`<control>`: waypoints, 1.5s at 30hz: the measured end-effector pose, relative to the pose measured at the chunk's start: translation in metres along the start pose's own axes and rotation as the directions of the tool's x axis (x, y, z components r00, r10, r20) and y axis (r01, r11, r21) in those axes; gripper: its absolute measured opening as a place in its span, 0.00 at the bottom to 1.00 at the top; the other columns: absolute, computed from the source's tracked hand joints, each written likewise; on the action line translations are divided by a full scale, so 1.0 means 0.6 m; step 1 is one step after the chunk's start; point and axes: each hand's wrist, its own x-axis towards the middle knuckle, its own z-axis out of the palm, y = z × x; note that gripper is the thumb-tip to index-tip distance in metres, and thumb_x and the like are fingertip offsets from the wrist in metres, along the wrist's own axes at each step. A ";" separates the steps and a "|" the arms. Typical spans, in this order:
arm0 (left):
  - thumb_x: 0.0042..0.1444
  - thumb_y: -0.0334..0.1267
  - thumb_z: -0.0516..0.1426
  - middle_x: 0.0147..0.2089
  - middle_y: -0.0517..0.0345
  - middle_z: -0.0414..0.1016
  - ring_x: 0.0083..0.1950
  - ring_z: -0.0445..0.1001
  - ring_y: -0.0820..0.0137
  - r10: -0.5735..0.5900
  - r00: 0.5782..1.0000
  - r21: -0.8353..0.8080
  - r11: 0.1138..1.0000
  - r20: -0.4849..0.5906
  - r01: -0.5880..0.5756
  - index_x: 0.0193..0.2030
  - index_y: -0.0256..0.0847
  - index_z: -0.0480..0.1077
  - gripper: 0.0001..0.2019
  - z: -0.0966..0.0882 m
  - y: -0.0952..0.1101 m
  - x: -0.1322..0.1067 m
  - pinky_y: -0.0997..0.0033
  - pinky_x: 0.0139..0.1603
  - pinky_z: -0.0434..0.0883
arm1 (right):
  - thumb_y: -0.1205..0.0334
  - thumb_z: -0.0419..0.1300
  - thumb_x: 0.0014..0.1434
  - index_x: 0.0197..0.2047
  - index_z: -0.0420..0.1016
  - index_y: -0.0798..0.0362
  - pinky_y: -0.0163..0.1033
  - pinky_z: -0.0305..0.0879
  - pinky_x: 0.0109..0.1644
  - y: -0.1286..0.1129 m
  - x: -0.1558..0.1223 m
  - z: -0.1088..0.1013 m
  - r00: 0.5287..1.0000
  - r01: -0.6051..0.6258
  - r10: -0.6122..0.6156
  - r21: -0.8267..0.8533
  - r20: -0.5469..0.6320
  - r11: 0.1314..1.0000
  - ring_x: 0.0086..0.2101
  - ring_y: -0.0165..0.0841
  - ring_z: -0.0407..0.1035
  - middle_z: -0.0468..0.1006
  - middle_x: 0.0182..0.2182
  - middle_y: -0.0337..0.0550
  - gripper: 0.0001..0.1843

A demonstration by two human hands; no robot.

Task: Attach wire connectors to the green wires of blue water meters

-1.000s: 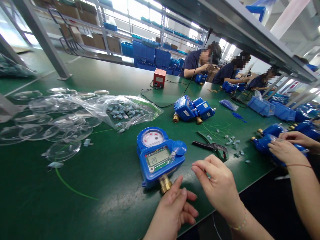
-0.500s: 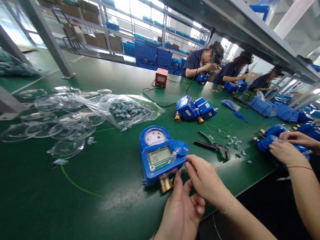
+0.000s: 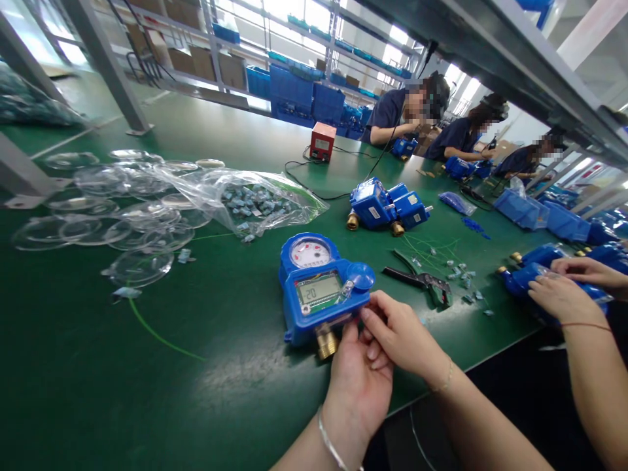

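A blue water meter (image 3: 314, 297) lies on the green bench, with a round dial, a digital display, a flipped-up round cap (image 3: 360, 277) and a brass threaded end (image 3: 326, 341) toward me. At its near right corner my right hand (image 3: 400, 330) pinches with thumb and fingers against the casing. My left hand (image 3: 362, 383), palm turned up, has its fingers curled in beside the right fingertips, just right of the brass end. Whatever is between the fingers is hidden. Cutting pliers (image 3: 419, 280) with black and green handles lie to the right.
Clear round covers (image 3: 142, 265) and a plastic bag of small seal tags (image 3: 260, 199) lie left. Two blue meters (image 3: 373, 203) and a red box (image 3: 322, 140) stand behind. Loose tags (image 3: 461, 271) with green wires lie right. A co-worker's hands (image 3: 564, 294) work on another meter.
My left fingers have moved up and in, closing together with my right fingertips at the meter's corner. The whole view has shifted slightly; the meter still lies on the bench.
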 end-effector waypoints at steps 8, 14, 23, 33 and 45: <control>0.61 0.43 0.51 0.21 0.66 0.64 0.12 0.52 0.85 0.168 0.982 0.456 0.883 -0.091 -0.109 0.36 0.38 0.64 0.10 -0.057 -0.017 -0.061 0.86 0.11 0.49 | 0.67 0.52 0.59 0.49 0.66 0.50 0.38 0.63 0.42 0.047 -0.063 -0.040 0.996 -0.009 0.003 -0.074 -0.085 0.997 0.35 0.32 0.67 0.72 0.32 0.39 0.14; 0.60 0.50 0.49 0.31 0.60 0.70 0.14 0.63 0.81 0.224 0.974 0.846 0.515 0.023 -0.138 0.41 0.38 0.66 0.17 -0.077 0.024 -0.081 0.81 0.12 0.60 | 0.62 0.54 0.60 0.48 0.66 0.51 0.36 0.64 0.41 0.078 -0.105 0.005 0.983 -0.068 0.120 0.337 -0.138 0.939 0.35 0.31 0.66 0.69 0.34 0.40 0.12; 0.60 0.30 0.49 0.45 0.46 0.77 0.38 0.77 0.62 -0.121 0.339 0.011 -0.932 0.933 -0.361 0.50 0.32 0.69 0.14 -0.074 0.133 -0.105 0.63 0.37 0.76 | 0.62 0.54 0.60 0.49 0.67 0.48 0.33 0.66 0.29 0.076 -0.108 0.044 0.936 0.051 0.165 0.584 -0.310 0.810 0.40 0.35 0.68 0.67 0.43 0.46 0.13; 0.60 0.30 0.51 0.33 0.56 0.74 0.42 0.68 0.67 -0.571 0.455 0.083 -0.558 0.683 -0.826 0.33 0.39 0.69 0.08 -0.002 0.161 -0.073 0.71 0.42 0.70 | 0.63 0.61 0.56 0.46 0.70 0.47 0.36 0.70 0.38 0.063 -0.116 0.048 0.885 0.060 0.330 0.784 -0.327 0.617 0.39 0.32 0.71 0.68 0.46 0.42 0.13; 0.57 0.28 0.55 0.28 0.63 0.70 0.31 0.68 0.75 -0.279 0.488 0.310 -0.499 0.827 -0.809 0.32 0.40 0.68 0.04 -0.014 0.153 -0.067 0.76 0.32 0.63 | 0.70 0.74 0.35 0.41 0.77 0.53 0.30 0.67 0.39 0.024 -0.106 0.054 0.914 -0.104 0.402 0.991 0.062 0.084 0.32 0.27 0.71 0.78 0.35 0.42 0.26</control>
